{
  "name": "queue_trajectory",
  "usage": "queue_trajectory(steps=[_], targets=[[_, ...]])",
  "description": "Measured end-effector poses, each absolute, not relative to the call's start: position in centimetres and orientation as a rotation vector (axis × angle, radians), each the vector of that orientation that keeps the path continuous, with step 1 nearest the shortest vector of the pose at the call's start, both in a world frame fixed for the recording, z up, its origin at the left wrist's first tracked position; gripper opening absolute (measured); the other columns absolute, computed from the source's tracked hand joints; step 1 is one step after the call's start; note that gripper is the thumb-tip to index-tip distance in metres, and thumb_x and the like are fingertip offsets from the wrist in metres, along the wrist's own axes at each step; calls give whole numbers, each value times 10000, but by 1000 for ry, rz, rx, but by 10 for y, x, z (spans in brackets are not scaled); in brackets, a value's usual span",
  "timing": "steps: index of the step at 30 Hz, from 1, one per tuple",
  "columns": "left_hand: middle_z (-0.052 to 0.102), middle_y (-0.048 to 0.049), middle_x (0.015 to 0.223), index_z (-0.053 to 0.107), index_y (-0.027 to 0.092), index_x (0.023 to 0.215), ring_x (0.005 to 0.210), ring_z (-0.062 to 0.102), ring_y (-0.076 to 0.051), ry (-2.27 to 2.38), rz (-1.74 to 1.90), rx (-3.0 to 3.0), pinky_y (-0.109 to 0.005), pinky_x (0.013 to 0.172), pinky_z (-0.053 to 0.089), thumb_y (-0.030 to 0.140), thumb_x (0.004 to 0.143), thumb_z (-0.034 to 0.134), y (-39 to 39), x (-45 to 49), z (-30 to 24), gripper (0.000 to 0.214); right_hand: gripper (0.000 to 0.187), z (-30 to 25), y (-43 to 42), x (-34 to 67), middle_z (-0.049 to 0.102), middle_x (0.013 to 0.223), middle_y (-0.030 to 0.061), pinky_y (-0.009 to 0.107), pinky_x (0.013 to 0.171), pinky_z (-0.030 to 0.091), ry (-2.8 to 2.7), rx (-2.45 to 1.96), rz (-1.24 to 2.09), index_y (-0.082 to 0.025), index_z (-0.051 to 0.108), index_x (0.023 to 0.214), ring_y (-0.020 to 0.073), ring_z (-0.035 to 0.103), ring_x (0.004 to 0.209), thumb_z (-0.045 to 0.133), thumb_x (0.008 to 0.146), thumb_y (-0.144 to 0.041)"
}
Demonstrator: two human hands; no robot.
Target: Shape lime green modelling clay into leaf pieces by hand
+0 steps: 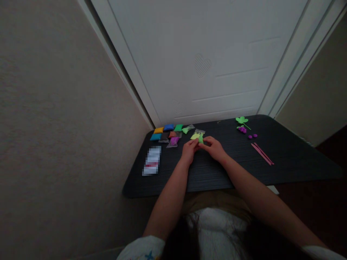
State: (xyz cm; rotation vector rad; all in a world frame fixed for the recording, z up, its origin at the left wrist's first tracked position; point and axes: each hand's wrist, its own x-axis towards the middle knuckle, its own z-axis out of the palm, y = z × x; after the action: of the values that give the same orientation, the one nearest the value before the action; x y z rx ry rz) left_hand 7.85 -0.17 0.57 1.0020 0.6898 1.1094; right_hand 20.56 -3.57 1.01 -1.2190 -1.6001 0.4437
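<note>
Between my two hands, over the middle of the dark table, is a small light-green piece of modelling clay. My left hand is closed, its fingers pinching the clay from the left. From the other side my right hand curls in, thumb and fingertips on the same piece. Just behind the fingers lies a clear bag of pale yellow clay, partly covered by the hands. The clay's exact shape is too small to make out.
Several colored clay packets lie at the back left, above a blurred white sheet. On the right are a green clover shape, a purple clay cluster, two purple balls and pink modelling tools. A white door stands behind the table.
</note>
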Motion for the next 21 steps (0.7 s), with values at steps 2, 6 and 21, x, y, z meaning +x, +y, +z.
queue_trajectory(steps=[2, 6, 21], targets=[[571, -10, 672, 595, 119, 719, 617, 527, -79, 679, 1111, 990, -238, 629, 426, 327, 629, 607, -2, 79, 6, 227, 229, 11, -36, 205, 544, 807, 18, 258, 634, 397, -1613, -1214, 416, -197, 581, 828, 124, 489, 697, 545, 690, -376], [588, -36, 686, 595, 112, 740, 611, 534, -96, 711, 1074, 1027, -250, 622, 427, 371, 625, 598, -3, 79, 8, 283, 204, 12, -36, 206, 546, 799, 19, 260, 663, 400, -1607, -1210, 432, -199, 590, 779, 126, 503, 737, 480, 743, -367], [603, -27, 790, 597, 139, 804, 700, 559, -114, 743, 1241, 1009, -291, 703, 446, 320, 596, 628, -2, 81, 8, 277, 258, 12, -37, 204, 583, 815, 24, 271, 667, 403, -1570, -1242, 526, -201, 606, 837, 133, 521, 723, 483, 725, -397]])
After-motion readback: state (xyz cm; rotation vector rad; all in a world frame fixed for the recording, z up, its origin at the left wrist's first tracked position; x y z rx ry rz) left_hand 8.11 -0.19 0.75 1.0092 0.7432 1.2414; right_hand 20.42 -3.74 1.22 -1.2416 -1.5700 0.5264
